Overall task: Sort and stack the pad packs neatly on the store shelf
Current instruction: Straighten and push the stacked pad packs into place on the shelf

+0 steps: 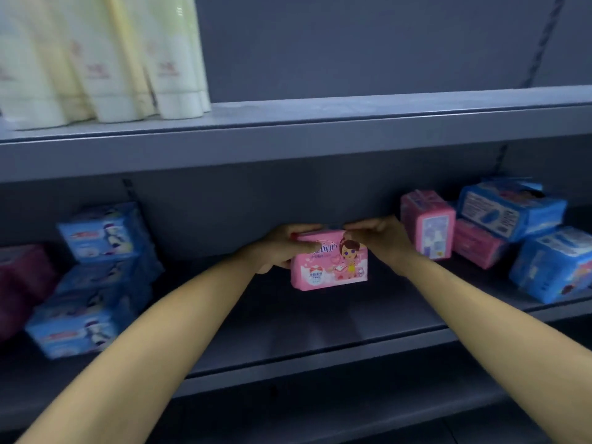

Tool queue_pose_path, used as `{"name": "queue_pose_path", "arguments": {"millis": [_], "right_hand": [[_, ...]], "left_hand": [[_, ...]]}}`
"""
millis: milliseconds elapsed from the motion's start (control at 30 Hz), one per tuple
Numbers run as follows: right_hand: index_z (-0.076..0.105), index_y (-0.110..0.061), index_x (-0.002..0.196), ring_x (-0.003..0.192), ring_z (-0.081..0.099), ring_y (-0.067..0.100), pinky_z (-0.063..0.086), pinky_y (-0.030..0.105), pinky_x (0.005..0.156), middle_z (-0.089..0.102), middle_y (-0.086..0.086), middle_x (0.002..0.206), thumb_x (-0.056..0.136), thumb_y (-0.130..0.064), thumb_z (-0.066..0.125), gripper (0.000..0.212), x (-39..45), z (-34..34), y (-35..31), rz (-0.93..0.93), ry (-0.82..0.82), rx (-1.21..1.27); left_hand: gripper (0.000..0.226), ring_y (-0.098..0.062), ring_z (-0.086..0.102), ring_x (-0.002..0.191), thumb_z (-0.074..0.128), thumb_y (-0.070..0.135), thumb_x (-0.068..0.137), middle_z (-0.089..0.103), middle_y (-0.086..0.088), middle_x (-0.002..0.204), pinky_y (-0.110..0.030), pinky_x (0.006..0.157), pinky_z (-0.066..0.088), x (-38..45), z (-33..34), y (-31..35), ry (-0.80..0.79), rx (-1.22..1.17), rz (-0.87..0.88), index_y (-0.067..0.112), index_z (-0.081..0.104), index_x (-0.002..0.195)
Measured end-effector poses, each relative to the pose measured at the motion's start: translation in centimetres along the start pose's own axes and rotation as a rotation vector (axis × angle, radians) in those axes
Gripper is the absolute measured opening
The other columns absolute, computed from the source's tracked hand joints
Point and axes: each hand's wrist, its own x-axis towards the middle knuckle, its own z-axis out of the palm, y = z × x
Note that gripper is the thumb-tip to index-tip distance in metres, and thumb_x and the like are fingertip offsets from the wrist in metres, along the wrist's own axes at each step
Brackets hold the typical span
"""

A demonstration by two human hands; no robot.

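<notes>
A pink pad pack (330, 264) with a cartoon girl on its front stands upright in the middle of the grey shelf (320, 328). My left hand (282, 248) grips its upper left corner and side. My right hand (381, 238) pinches its upper right corner. To the left stands a stack of blue pad packs (96, 277). At the right are an upright pink pack (427, 229), a flat pink pack (477, 246) and blue packs (509, 209) (554, 269) piled loosely.
A dark maroon pack (22, 283) lies at the far left edge. The upper shelf (320, 139) overhangs the hands closely and carries pale cream bottles (105, 59) at its left. A lower shelf lip (320, 376) runs below my forearms.
</notes>
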Motion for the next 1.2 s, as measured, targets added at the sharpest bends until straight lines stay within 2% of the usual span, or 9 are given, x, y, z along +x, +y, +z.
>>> {"name": "queue_pose_path", "arguments": {"millis": [67, 267, 500, 600, 767, 933, 1000, 1133, 1200], "right_hand": [[0.072, -0.029, 0.086, 0.071, 0.068, 0.0, 0.053, 0.013, 0.071, 0.073, -0.009, 0.082, 0.078, -0.007, 0.075, 0.024, 0.4, 2.1, -1.9, -0.023, -0.052, 0.072], [0.058, -0.026, 0.115, 0.08, 0.069, 0.004, 0.052, 0.014, 0.062, 0.065, -0.005, 0.106, 0.084, -0.006, 0.067, 0.038, -0.5, 9.1, -7.9, -0.072, -0.274, 0.257], [0.065, -0.034, 0.099, 0.09, 0.068, 0.011, 0.056, 0.024, 0.073, 0.067, -0.002, 0.108, 0.081, -0.008, 0.072, 0.033, -3.9, 19.3, -14.6, -0.086, -0.391, 0.267], [0.068, -0.037, 0.091, 0.085, 0.069, 0.005, 0.056, 0.019, 0.071, 0.068, -0.01, 0.102, 0.075, -0.008, 0.077, 0.035, -6.0, 23.7, -17.3, -0.131, -0.369, 0.307], [0.07, -0.035, 0.091, 0.081, 0.07, 0.005, 0.056, 0.02, 0.069, 0.071, -0.008, 0.096, 0.071, -0.007, 0.08, 0.036, -9.3, 29.9, -21.0, -0.202, -0.4, 0.332], [0.07, -0.029, 0.101, 0.096, 0.068, 0.011, 0.055, 0.032, 0.086, 0.068, -0.006, 0.109, 0.07, -0.017, 0.083, 0.035, -11.4, 35.1, -23.4, -0.225, -0.417, 0.282], [0.07, -0.026, 0.103, 0.103, 0.064, 0.01, 0.051, 0.028, 0.092, 0.067, -0.007, 0.11, 0.07, -0.019, 0.083, 0.036, -11.9, 37.0, -24.0, -0.248, -0.41, 0.252], [0.071, -0.025, 0.104, 0.098, 0.06, -0.001, 0.043, 0.006, 0.082, 0.066, -0.01, 0.11, 0.07, -0.02, 0.083, 0.037, -12.1, 40.7, -25.4, -0.29, -0.412, 0.209], [0.071, -0.026, 0.103, 0.102, 0.059, 0.002, 0.043, 0.012, 0.088, 0.064, -0.012, 0.111, 0.07, -0.02, 0.082, 0.036, -11.3, 42.5, -26.4, -0.323, -0.413, 0.188]], "left_hand": [[0.057, -0.01, 0.064, 0.103, 0.071, 0.021, 0.086, 0.065, 0.008, 0.117, -0.035, 0.08, 0.057, -2.0, -2.3, -0.3, 0.039, -0.028, 0.002, 0.035, 0.049, 0.136], [0.053, -0.005, 0.065, 0.095, 0.07, 0.02, 0.086, 0.066, 0.014, 0.106, -0.029, 0.072, 0.058, -9.5, -8.7, -1.0, 0.2, -0.05, 0.019, 0.036, 0.051, 0.133], [0.036, -0.003, 0.068, 0.085, 0.071, 0.019, 0.086, 0.068, 0.012, 0.106, -0.022, 0.064, 0.057, -20.8, -15.6, -4.1, 0.44, -0.028, 0.037, 0.044, 0.062, 0.11], [0.035, -0.002, 0.069, 0.078, 0.07, 0.013, 0.086, 0.069, 0.009, 0.101, -0.018, 0.063, 0.053, -25.6, -18.0, -6.1, 0.513, -0.054, 0.072, 0.045, 0.064, 0.1], [0.032, -0.011, 0.071, 0.087, 0.07, 0.01, 0.086, 0.072, 0.004, 0.098, -0.028, 0.077, 0.057, -32.3, -21.5, -8.9, 0.609, -0.047, 0.089, 0.033, 0.065, 0.108], [0.032, -0.003, 0.071, 0.077, 0.072, 0.015, 0.085, 0.074, 0.011, 0.089, -0.014, 0.055, 0.052, -37.6, -24.2, -11.1, 0.697, 0.02, 0.07, 0.035, 0.064, 0.108], [0.034, -0.004, 0.07, 0.083, 0.075, 0.022, 0.083, 0.072, 0.009, 0.102, -0.015, 0.059, 0.053, -38.8, -25.5, -12.2, 0.741, 0.07, 0.053, 0.037, 0.064, 0.112], [0.047, 0.007, 0.06, 0.092, 0.078, 0.035, 0.078, 0.065, 0.016, 0.114, -0.005, 0.071, 0.045, -40.6, -28.4, -14.2, 0.822, 0.192, 0.015, 0.034, 0.063, 0.122], [0.053, -0.001, 0.059, 0.105, 0.078, 0.038, 0.077, 0.062, 0.014, 0.12, -0.015, 0.086, 0.046, -40.9, -30.1, -15.0, 0.862, 0.221, 0.009, 0.028, 0.061, 0.126]]}}
